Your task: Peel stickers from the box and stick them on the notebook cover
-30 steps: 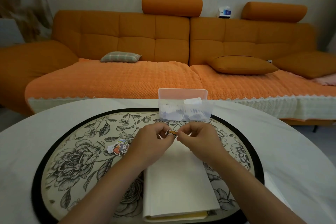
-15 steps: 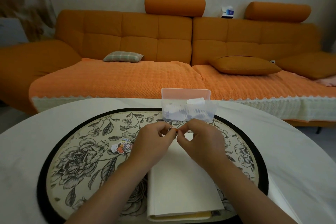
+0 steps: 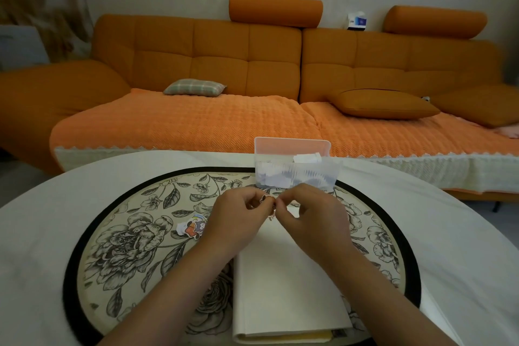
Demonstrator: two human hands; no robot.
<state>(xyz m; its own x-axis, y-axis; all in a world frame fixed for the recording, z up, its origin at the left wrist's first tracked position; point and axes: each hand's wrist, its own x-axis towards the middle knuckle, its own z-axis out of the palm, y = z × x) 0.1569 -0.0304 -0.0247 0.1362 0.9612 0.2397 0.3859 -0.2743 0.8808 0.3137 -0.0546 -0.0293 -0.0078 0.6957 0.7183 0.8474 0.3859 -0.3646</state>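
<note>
A cream notebook lies closed on a round floral mat. Just above its far edge my left hand and my right hand meet, both pinching one small sticker between fingertips. Behind the hands stands a clear plastic box holding several white-backed stickers. A colourful cartoon sticker lies loose on the mat left of my left hand.
The mat sits on a round table with a white cloth. Beyond the table is an orange sofa with cushions. A white sheet edge shows at the right of the mat.
The hands stayed together at the sticker, working it between the fingertips; the sticker now shows bent between them. The view shifted slightly.
</note>
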